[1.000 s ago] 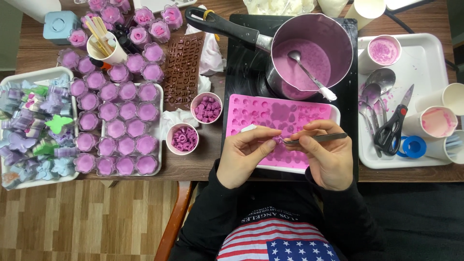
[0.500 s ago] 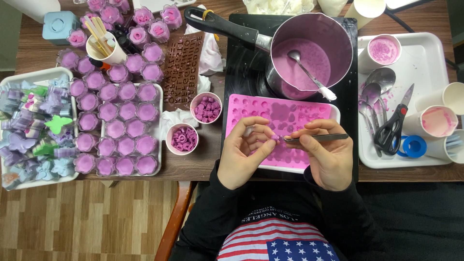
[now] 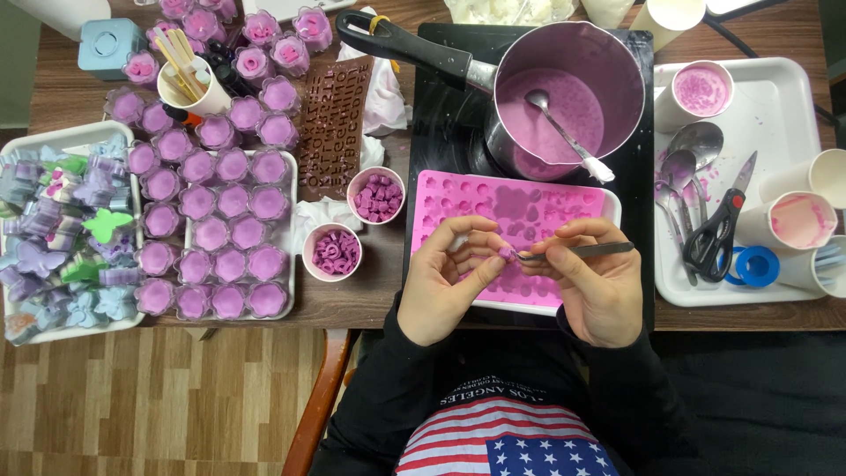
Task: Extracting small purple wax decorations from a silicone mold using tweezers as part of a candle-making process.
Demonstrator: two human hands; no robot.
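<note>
Tweezers [image 3: 577, 250] pinched in right hand [image 3: 595, 286]; left hand [image 3: 449, 278] pinches what looks like a small purple piece [image 3: 505, 253] over the pink mold [image 3: 515, 207].

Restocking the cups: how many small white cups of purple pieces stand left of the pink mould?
2: one cup of purple pieces beside the brown letter mould, another just below-left of it, nearer the table edge. None seems hidden.

I see a wooden table [image 3: 370, 304] carrying two white trays [image 3: 775, 97], a black mat [image 3: 441, 141], two cups [image 3: 377, 196] and a brown mould [image 3: 333, 123].
</note>
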